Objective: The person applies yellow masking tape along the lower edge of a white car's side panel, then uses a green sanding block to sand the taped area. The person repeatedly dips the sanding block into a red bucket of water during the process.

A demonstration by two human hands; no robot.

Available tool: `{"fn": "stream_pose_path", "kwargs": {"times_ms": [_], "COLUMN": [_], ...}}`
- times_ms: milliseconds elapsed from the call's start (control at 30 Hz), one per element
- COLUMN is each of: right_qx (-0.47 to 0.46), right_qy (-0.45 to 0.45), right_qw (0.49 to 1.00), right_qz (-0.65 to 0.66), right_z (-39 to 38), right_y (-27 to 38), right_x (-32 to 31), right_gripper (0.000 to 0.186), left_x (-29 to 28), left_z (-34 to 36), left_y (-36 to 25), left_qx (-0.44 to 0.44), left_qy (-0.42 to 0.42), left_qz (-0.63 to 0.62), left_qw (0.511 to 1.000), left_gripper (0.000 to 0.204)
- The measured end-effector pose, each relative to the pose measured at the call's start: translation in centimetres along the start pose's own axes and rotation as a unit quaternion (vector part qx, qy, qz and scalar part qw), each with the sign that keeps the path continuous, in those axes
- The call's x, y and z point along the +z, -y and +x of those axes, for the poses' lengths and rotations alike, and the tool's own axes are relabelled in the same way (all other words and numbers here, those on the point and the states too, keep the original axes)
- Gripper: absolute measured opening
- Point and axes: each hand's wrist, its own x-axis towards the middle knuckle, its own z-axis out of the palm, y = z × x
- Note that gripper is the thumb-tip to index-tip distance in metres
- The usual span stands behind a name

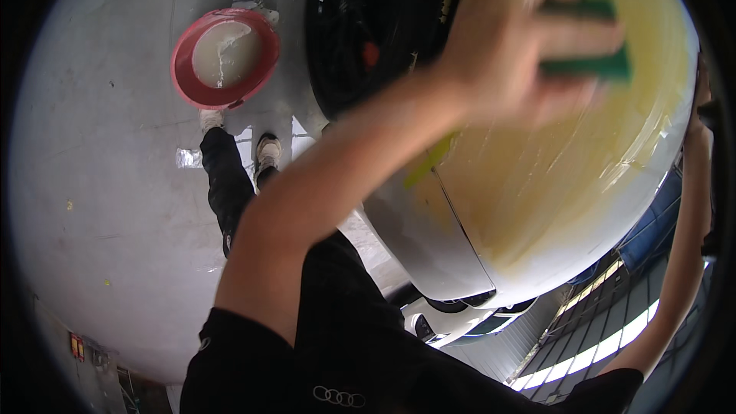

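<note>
My left hand (521,54), blurred by motion, is closed around a green block (590,69), perhaps a sanding block. The hand presses over a curved car body panel (552,176), white-grey at its borders and smeared with a yellowish coat that has wet streaks. My right arm (682,245) runs up the right rim of the head view. Its hand (701,92) sits in the dark edge beside the panel, and its fingers cannot be made out. A thin panel seam (460,226) crosses the coated surface below my left forearm.
A pink bucket (184,69) of cloudy water stands on the grey floor (115,184) by my feet. The car's black wheel (368,23) is left of the coated panel. Another white car (452,322) stands beyond, near blue and grey wall structures (652,211).
</note>
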Motion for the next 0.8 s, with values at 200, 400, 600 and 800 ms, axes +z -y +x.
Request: {"fn": "stream_pose_path", "kwargs": {"times_ms": [200,400,600,800], "right_qx": [0.034,0.07,0.124,0.095], "right_qy": [0.01,0.024,0.05,0.056], "right_qw": [0.997,0.986,0.964,0.969], "right_qz": [0.07,0.153,0.228,0.22], "right_z": [-1.2,-1.7,-1.1,-0.6], "right_y": [-0.8,-1.3,-1.9,-2.3], "right_x": [-0.1,-0.5,-1.2,-1.7], "right_gripper": [0.064,0.064,0.065,0.068], "left_x": [0.4,0.2,0.7,0.1], "left_z": [-5.5,-2.5,2.3,-5.5], "left_y": [-2.0,-0.1,1.5,-1.8], "left_qx": [-0.031,0.002,-0.025,-0.011], "left_qy": [-0.008,0.009,-0.013,0.04], "left_qz": [-0.037,-0.048,-0.052,-0.063], "left_qw": [0.999,0.999,0.998,0.997], "left_gripper": [0.053,0.042,0.046,0.05]}}
